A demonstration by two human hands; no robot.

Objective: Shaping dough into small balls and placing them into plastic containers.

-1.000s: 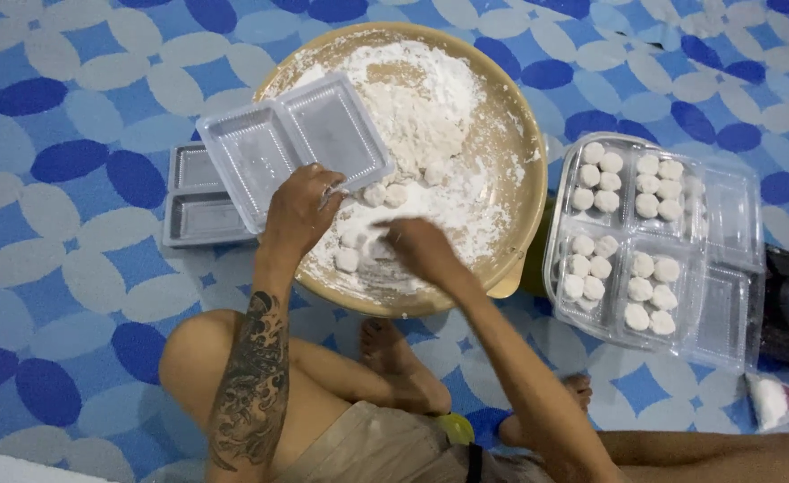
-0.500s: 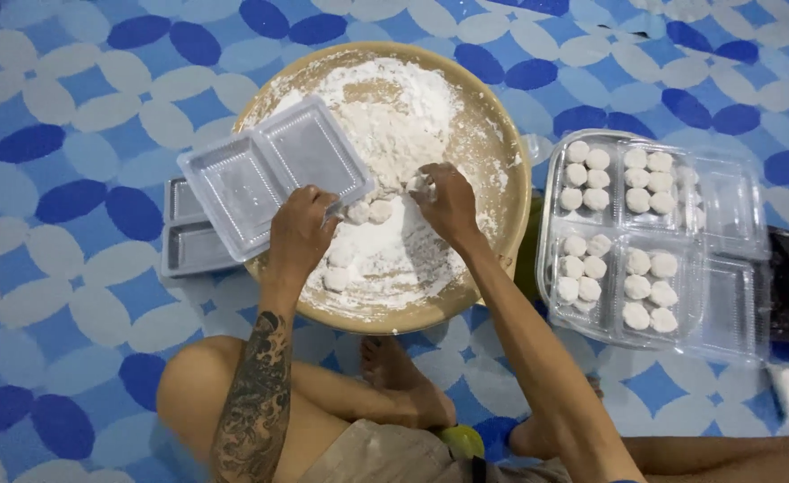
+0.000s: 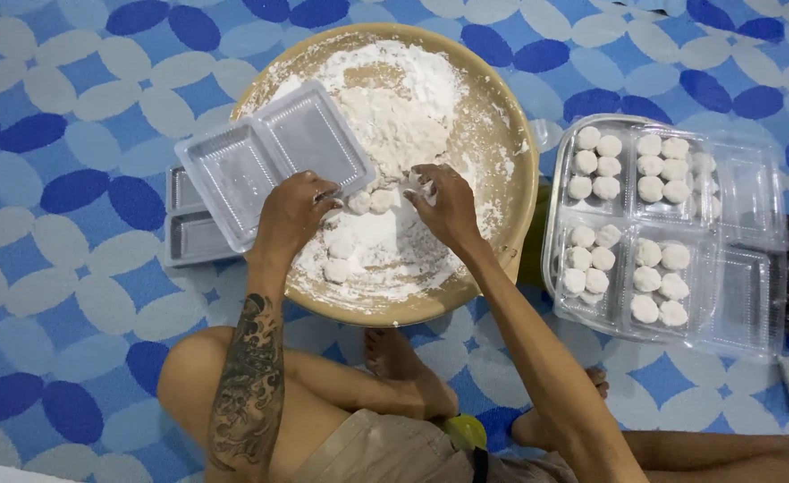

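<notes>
A wide round tan tray (image 3: 510, 143) lies on the floor, covered with white flour and a mound of dough (image 3: 394, 125). Several small white dough balls (image 3: 341, 255) sit in the flour near its front. My left hand (image 3: 291, 215) grips the edge of an open clear plastic clamshell box (image 3: 269, 161) that rests tilted on the tray's left rim. My right hand (image 3: 448, 206) is over the flour, fingers pinched on a small white ball next to the box.
Two open clear boxes (image 3: 671, 233) filled with white balls lie to the right of the tray. A stack of empty clear boxes (image 3: 184, 233) sits at the left. My crossed legs are at the bottom, on a blue patterned mat (image 3: 46, 295).
My right hand has moved from the tray's front up to its middle. My left hand stays on the clear box.
</notes>
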